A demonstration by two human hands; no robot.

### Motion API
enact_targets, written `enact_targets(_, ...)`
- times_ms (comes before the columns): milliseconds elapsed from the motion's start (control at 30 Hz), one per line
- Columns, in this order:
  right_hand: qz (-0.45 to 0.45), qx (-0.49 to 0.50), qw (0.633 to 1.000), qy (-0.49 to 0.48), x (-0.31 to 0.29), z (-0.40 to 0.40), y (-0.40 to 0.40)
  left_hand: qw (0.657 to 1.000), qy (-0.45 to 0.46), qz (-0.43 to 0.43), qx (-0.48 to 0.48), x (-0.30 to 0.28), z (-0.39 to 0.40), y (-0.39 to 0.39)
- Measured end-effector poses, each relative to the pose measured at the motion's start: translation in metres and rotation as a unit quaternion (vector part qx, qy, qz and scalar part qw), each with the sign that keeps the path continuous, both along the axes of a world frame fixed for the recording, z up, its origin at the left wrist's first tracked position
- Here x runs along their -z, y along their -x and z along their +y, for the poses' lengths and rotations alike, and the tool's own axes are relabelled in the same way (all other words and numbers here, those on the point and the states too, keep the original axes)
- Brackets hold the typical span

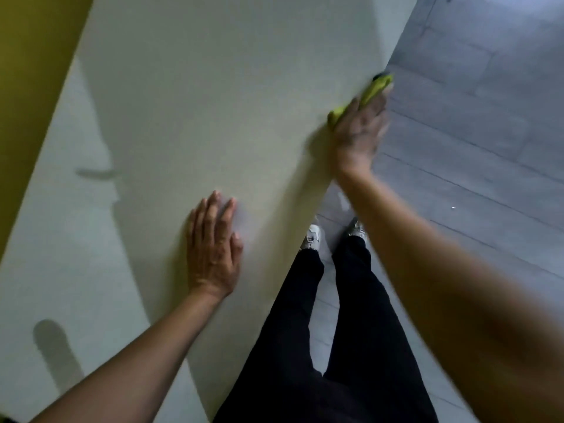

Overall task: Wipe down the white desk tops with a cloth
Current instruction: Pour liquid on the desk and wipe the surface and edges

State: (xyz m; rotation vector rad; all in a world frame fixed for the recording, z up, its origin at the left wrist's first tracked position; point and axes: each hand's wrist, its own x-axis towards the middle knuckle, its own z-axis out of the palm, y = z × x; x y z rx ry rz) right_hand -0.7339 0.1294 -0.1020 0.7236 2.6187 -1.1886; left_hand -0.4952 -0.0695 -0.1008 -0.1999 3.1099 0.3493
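Your right hand's fingers lie straight and close together, pressing flat on the yellow-green cloth at the bench's right edge, upper right of the frame; motion blur hides finer detail. That right hand covers most of the cloth. Your left hand rests flat on the white bench at centre frame, fingers straight and slightly spread, holding nothing. Grey floor fills the right side, with your dark trousers and pale shoes below.
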Motion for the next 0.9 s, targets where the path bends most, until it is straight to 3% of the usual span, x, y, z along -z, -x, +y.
enact_targets(133,-0.029,-0.009,0.999,0.012,-0.017,-0.033,-0.129,0.999,0.009,-0.011,0.049,0.006,-0.014,-0.006)
enact_targets(200,-0.063,-0.019,0.998,-0.004,-0.018,-0.038,-0.15,0.999,0.011,-0.013,0.046,0.009,-0.014,-0.006)
enact_targets(500,-0.036,0.001,0.999,-0.036,0.001,-0.003,-0.007,0.998,0.016,0.02,0.053,0.017,-0.014,-0.005)
enact_targets(633,-0.017,0.001,1.0,-0.026,0.007,0.001,-0.002,0.998,0.015,0.039,0.055,0.021,-0.016,-0.002)
enact_targets(733,0.0,0.003,1.0,0.006,0.007,-0.023,-0.076,0.997,0.021,0.047,0.055,0.024,-0.018,-0.004)
enact_targets(900,-0.034,-0.036,0.997,0.054,-0.004,-0.066,-0.269,0.996,0.028,0.059,0.059,0.027,-0.021,-0.006)
